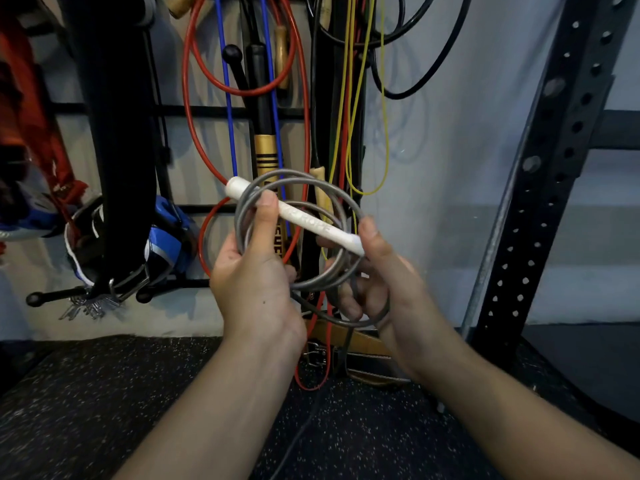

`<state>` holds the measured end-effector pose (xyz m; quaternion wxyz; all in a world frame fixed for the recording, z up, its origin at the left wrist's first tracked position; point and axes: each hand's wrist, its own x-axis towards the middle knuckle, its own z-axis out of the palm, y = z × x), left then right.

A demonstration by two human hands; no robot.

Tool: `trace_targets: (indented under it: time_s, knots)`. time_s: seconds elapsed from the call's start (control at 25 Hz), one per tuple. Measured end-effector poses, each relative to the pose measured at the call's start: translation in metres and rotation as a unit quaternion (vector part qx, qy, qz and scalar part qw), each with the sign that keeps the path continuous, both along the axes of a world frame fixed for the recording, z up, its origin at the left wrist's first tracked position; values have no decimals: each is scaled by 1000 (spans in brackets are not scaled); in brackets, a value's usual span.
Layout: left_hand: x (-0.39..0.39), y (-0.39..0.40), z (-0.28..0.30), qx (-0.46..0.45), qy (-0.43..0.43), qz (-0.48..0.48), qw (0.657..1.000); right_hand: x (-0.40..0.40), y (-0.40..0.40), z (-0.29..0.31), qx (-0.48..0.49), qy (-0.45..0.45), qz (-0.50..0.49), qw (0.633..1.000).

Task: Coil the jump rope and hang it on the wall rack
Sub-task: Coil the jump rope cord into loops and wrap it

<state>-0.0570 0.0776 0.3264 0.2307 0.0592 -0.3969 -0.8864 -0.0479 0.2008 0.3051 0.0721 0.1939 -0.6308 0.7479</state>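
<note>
A grey jump rope [313,183] is wound into several loops in front of my chest. Its white handle [304,223] lies slanted across the coil. My left hand [256,271] grips the left side of the loops, thumb pressed on the handle. My right hand [384,275] holds the right side of the coil, thumb against the handle's lower end, fingers curled round a lower strand. A loose grey strand trails down to the floor. The black wall rack [207,110] stands just behind the coil, its pegs hung with other ropes.
Red [188,109], blue, yellow and black ropes hang from the rack. A black belt [121,140], blue shoes and a gold-black handle hang there too. A perforated black steel upright [540,174] rises at right. A leather belt lies on the speckled rubber floor [104,393].
</note>
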Motion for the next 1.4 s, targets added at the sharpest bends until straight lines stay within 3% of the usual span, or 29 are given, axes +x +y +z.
trace_targets:
  time_s: [0.16,0.4,0.56,0.64,0.76,0.92,0.96,1.08,1.28,1.32,1.4]
  knots:
    - [-3,-2,-3,7,13,-20,1000,2,-5,6,-19,0,-98,995]
    - [-1,-9,-10,-94,39,-95,990,-1,14,20,-45,-2,-93,995]
    - [-6,-26,-11,-164,55,-206,963,-9,35,26,4,7,-96,995]
    - [-11,-41,-7,-272,44,-254,927,-12,43,31,72,40,-104,991]
    - [-11,-55,2,-493,72,-252,829,-13,46,33,221,95,-96,966]
    - [-2,-46,13,-669,115,-224,699,-2,30,30,368,154,-46,916]
    - [-2,-42,13,-689,122,-217,681,1,27,30,395,164,-41,903]
    - [1,-38,11,-687,115,-252,672,6,26,33,430,170,-17,887]
    - [-1,-40,5,-808,141,-183,541,12,25,30,454,187,-13,871]
    - [0,-40,4,-812,150,-187,532,11,25,30,464,197,-25,863]
    - [1,-41,1,-793,149,-222,547,9,31,32,469,206,-36,858]
